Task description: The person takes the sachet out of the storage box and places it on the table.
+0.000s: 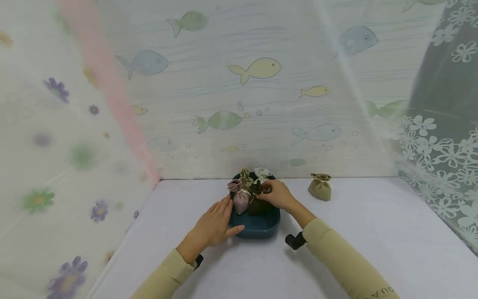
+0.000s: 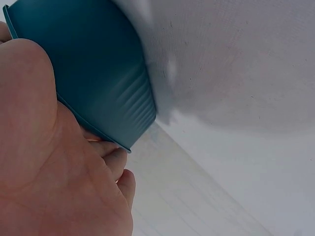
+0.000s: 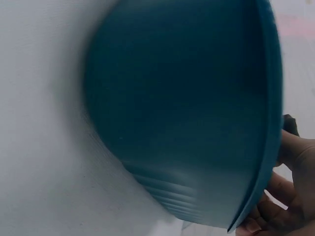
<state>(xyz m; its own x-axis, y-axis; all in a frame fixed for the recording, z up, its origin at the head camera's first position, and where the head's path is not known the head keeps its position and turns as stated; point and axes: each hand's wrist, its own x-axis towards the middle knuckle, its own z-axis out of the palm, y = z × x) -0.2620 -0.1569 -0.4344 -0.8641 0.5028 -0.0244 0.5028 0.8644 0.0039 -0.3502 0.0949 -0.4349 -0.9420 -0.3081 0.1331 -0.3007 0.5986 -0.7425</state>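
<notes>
A dark teal basin (image 1: 255,231) stands on the white table with several drawstring pouches inside. My right hand (image 1: 278,194) reaches over its right side and pinches the gathered neck of a dark brown pouch (image 1: 259,207). Left of that one sits a pink pouch (image 1: 241,202); behind them are an olive pouch (image 1: 245,178) and a white pouch (image 1: 262,173). My left hand (image 1: 214,222) rests along the left rim, fingers straight and thumb over the front edge. In the left wrist view the basin's outer wall (image 2: 93,64) meets the palm. The right wrist view shows the right fingers partly behind the rim.
One tan pouch (image 1: 320,187) stands on the table to the right of the basin. A fish-patterned curtain (image 1: 257,95) hangs behind the table's back edge, and a flowered curtain (image 1: 67,166) runs down the left side.
</notes>
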